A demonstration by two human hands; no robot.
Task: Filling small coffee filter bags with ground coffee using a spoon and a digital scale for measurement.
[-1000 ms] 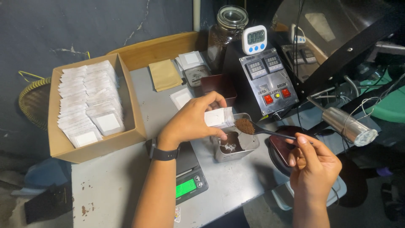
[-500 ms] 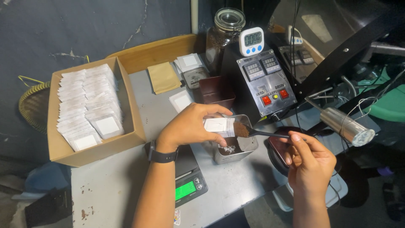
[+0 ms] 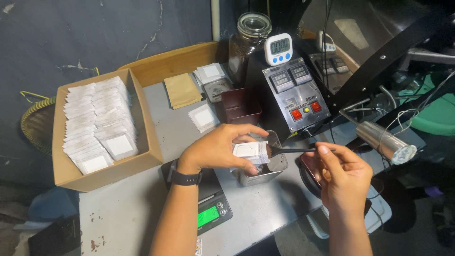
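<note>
Over the small metal tin point(image 3: 265, 170) at the middle of the desk point(image 3: 128, 208), I have both hands at work on one white sachet point(image 3: 251, 152). My left hand point(image 3: 215, 150) pinches the sachet by its edges, thumb below and fingers on top, holding it mouth-sideways just above the tin. My right hand point(image 3: 343, 175) grips the handle of a dark scoop point(image 3: 291, 150), whose head sits right at the sachet's opening; I cannot tell whether the grounds are already inside. I judge this to be the filling step: a dose going from scoop into sachet, with the tin below to catch spills.

What comes next, as I read it, calls for a steady tilt of the scoop while the left fingers keep the mouth spread, then a check on the digital scale point(image 3: 211, 208) lying under my left wrist. Filled or blank sachets stand in rows in the cardboard box point(image 3: 66, 170) to the left, well apart from the tin.
</note>
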